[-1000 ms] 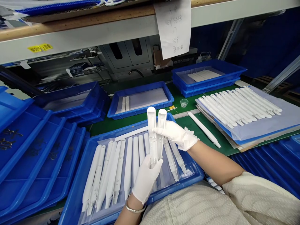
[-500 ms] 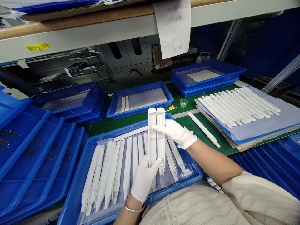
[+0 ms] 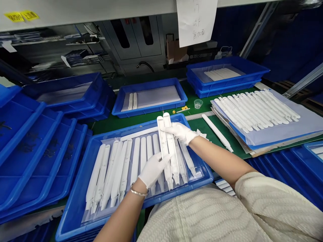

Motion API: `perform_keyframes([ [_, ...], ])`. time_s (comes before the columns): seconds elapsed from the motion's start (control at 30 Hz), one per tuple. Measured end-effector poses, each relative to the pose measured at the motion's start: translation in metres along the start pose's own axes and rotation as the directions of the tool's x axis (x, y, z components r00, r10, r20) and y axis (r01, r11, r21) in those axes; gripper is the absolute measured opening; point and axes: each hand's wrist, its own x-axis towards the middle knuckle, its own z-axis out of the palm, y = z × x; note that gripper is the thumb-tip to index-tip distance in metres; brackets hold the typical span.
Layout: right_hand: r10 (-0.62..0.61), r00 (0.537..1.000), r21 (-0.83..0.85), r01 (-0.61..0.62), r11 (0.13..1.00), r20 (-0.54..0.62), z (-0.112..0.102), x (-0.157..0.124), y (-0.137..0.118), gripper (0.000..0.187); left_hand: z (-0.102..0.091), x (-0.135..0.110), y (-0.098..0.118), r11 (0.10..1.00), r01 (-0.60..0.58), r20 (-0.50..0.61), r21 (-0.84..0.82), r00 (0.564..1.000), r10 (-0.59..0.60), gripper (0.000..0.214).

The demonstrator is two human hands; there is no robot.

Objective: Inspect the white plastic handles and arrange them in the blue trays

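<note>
Both my hands wear white gloves. My left hand (image 3: 152, 168) is closed on the lower part of two long white plastic strips (image 3: 167, 144) held side by side. My right hand (image 3: 181, 131) grips their upper part, near the rounded ends. The strips lie low over the near blue tray (image 3: 75, 205), which holds a row of several similar white strips (image 3: 118, 174) on a clear sheet.
A smaller blue tray (image 3: 151, 97) with two strips sits behind. At the right lie a stack of sheets carrying several strips (image 3: 254, 109), one loose strip (image 3: 217, 132) on the green mat and a small clear cup (image 3: 198, 104). Stacked blue trays (image 3: 32, 151) fill the left; another tray (image 3: 227, 74) stands far right.
The two strips were brought together side by side and lowered from upright toward the near tray. Both hands moved down with them, and the view tilted downward.
</note>
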Motion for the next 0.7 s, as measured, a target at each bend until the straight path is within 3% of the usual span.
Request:
perform_keyframes([
  [0.13,0.091,0.996,-0.361,-0.088,0.928,-0.009,0.004,0.026,0.022,0.029,-0.001,0.016,-0.016,0.989,0.137,-0.005,0.053,0.991,-0.137,0.051],
  [0.23,0.13,0.991,-0.477,-0.123,0.87,-0.019,0.008,0.036,0.033,0.034,0.003,0.022,-0.027,0.971,0.225,-0.021,0.084,0.974,-0.225,0.053],
  [0.47,0.174,0.982,-0.68,-0.179,0.711,-0.076,0.013,0.038,0.044,0.049,0.009,0.026,-0.037,0.937,0.294,-0.034,0.187,0.955,-0.293,0.068],
  [0.57,0.147,0.985,-0.734,-0.166,0.658,-0.092,0.014,0.039,0.048,0.053,0.007,0.027,-0.034,0.901,0.302,-0.03,0.311,0.951,-0.308,0.077],
  [0.7,0.113,0.988,-0.786,-0.15,0.6,-0.102,0.018,0.043,0.054,0.059,0.004,0.029,-0.027,0.738,0.237,-0.018,0.632,0.956,-0.293,0.074],
])
